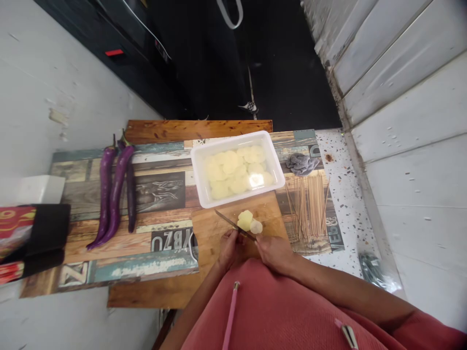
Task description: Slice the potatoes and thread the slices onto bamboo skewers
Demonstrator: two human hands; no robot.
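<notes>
A peeled potato chunk (245, 219) lies on the wooden cutting board (211, 233), with a cut slice (257, 226) beside it. My right hand (274, 252) is closed round the dark handle of a knife (233, 224). Its thin blade slants up and left, just below the potato. My left hand (229, 247) rests on the board right below the blade, fingers curled; what they hold, if anything, is hidden. Behind the board, a white plastic tub (200, 184) holds several pale potato slices (237, 172).
Three long purple eggplants (115, 194) lie at the left on the patterned table cover. A bundle of bamboo skewers (308, 206) and a grey cloth (301, 164) lie to the right. A white box (42, 188) and red-black packaging (22, 238) sit at far left.
</notes>
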